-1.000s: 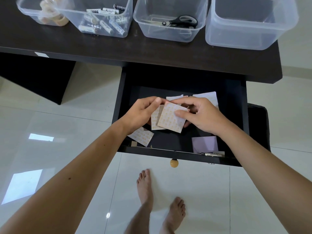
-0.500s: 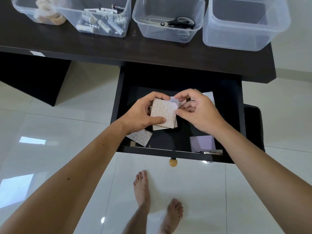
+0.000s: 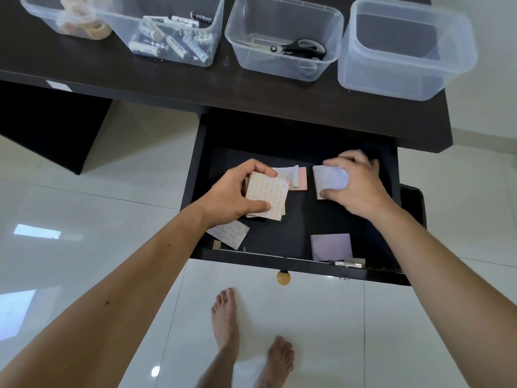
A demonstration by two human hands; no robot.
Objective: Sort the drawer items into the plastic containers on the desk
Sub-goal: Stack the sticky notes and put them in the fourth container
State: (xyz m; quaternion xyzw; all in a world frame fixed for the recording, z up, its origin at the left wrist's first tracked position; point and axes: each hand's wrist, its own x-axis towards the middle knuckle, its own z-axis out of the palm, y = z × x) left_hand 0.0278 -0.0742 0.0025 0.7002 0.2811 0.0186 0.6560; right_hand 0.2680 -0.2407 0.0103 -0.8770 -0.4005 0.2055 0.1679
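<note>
Inside drawer, hands gripping sticky-note pads

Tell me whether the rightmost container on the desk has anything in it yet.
No, the rightmost container shows only the dark desk through its clear bottom, while the scissors lie in the container beside it.

Both my bare arms reach forward and down, well apart. My left hand curls round a pad, thumb pressed on its top face and fingers hooked over the far edge. My right hand pinches another pad between thumb and fingertips.
</note>
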